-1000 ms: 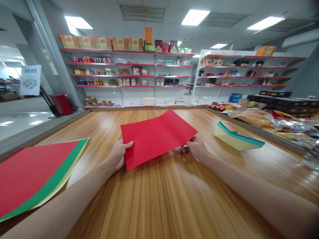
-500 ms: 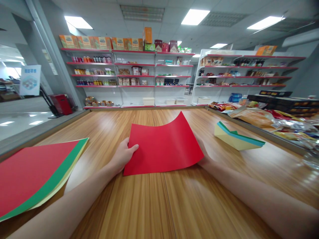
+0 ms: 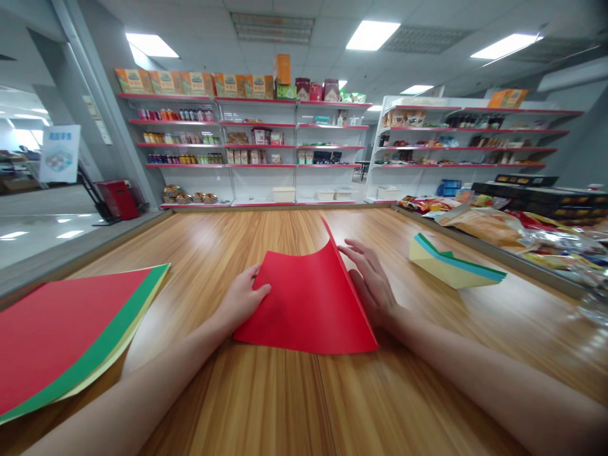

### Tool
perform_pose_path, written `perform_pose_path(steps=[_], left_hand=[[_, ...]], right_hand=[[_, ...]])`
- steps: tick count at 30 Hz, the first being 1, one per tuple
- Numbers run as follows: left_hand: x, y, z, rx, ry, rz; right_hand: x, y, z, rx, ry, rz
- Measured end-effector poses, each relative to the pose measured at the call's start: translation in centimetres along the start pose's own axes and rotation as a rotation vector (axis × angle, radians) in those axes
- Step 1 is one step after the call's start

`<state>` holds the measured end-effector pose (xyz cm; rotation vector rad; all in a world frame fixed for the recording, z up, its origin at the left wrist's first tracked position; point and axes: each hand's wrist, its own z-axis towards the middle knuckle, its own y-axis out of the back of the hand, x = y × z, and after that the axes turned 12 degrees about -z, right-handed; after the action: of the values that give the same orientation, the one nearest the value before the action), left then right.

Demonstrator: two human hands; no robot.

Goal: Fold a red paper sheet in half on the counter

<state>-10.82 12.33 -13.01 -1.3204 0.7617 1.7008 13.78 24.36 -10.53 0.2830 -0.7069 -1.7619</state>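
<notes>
1. The wooden table (image 3: 266, 405) spans the foreground, carrying all the paper.
2. On the person's left lies a stack of coloured paper (image 3: 71, 323): red on top, with green and pale yellow showing along its edge, well apart from the sheet being handled.
3. The red sheet (image 3: 304, 304) is at the centre, in front of the person, its near edge low over the wood. Half a second ago it was a shallow curve; now its right side rises steeply, almost on edge. That looks like the sheet being bent across rather than just carried; no crease is visible yet.
4. A folded paper boat (image 3: 451, 263), layered in pale yellow, blue and green, sits to the right, apart from both hands.
5. The right hand (image 3: 373, 288) has come round outside the raised side. It is loosely open, fingers apart and slightly bent, fingertips at the paper; whether they press or merely brush it, I cannot tell.
6. The left hand (image 3: 244, 294) is closed on the sheet's left edge, thumb (image 3: 263, 290) on top, fingers mostly hidden beneath.
</notes>
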Motion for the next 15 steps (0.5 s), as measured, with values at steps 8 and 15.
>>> perform_pose_path(steps=[8,15], left_hand=[[0.1,-3.1,-4.0,0.201,-0.153,0.43],[-2.5,-4.0,-5.4,0.519,-0.267,0.478]], right_hand=[[-0.4,-0.1,0.2,0.126,0.003,0.065],[1.1,0.5,0.4,0.25,0.115,0.192]])
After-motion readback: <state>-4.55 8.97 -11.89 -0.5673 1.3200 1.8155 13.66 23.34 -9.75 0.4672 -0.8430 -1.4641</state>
